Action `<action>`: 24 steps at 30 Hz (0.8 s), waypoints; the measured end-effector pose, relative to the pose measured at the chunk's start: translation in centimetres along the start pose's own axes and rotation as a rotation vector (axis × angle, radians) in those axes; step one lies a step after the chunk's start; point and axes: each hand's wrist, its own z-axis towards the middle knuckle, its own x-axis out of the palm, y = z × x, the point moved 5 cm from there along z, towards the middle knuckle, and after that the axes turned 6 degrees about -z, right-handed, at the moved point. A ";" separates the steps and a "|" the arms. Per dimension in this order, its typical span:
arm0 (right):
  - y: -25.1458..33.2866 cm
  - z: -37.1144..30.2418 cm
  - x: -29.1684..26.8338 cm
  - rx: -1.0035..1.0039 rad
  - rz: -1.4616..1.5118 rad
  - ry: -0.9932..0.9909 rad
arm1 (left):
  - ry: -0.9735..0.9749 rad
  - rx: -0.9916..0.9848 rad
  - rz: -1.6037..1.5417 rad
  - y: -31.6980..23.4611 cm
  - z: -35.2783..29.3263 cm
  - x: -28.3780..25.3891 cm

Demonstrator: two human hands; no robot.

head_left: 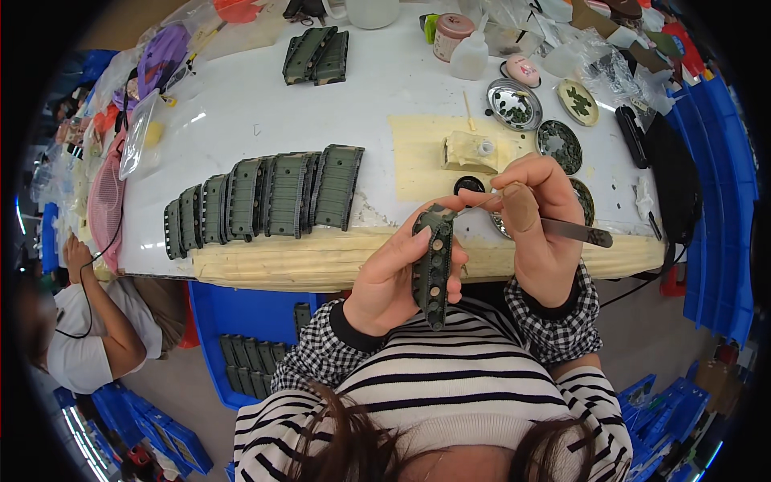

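My left hand (pixel 385 277) grips a dark green toy tank track section (pixel 435 269) with a row of road wheels along its side, held upright above the table's front edge. My right hand (pixel 548 261) pinches metal tweezers (pixel 574 233), and their thin tip reaches the upper end of the track section. A tan covering wraps the tip of my right thumb (pixel 520 207). Whether the tweezers hold a small part is too fine to tell. Beyond my hands, a masking-tape-covered block (pixel 466 153) with a small white nozzle stands on a yellowish sheet (pixel 409 161).
Several green track sections (pixel 273 193) stand in a row at left, with more (pixel 317 56) farther back. Round dishes of small green parts (pixel 558 147) lie at right, near a white squeeze bottle (pixel 470 56). Below the table, a blue bin (pixel 210 325) holds green pieces. A person (pixel 104 321) sits at left.
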 end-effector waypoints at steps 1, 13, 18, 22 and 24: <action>0.0 0.0 0.0 -0.004 -0.012 0.005 | 0.006 -0.003 0.005 0.0 0.0 0.0; -0.9 1.3 -2.1 -0.060 -0.210 -0.211 | -0.003 0.021 0.095 -0.8 -0.3 0.4; -0.6 3.0 -2.7 -0.354 -0.858 -0.291 | -0.100 0.130 0.293 -1.9 -0.6 1.6; -0.9 2.8 -2.4 -0.365 -0.910 -0.263 | -0.104 0.244 0.712 -2.6 -1.1 1.5; 1.4 1.3 -2.5 -0.369 -0.818 -0.391 | -0.106 0.293 0.911 -2.9 -1.4 1.6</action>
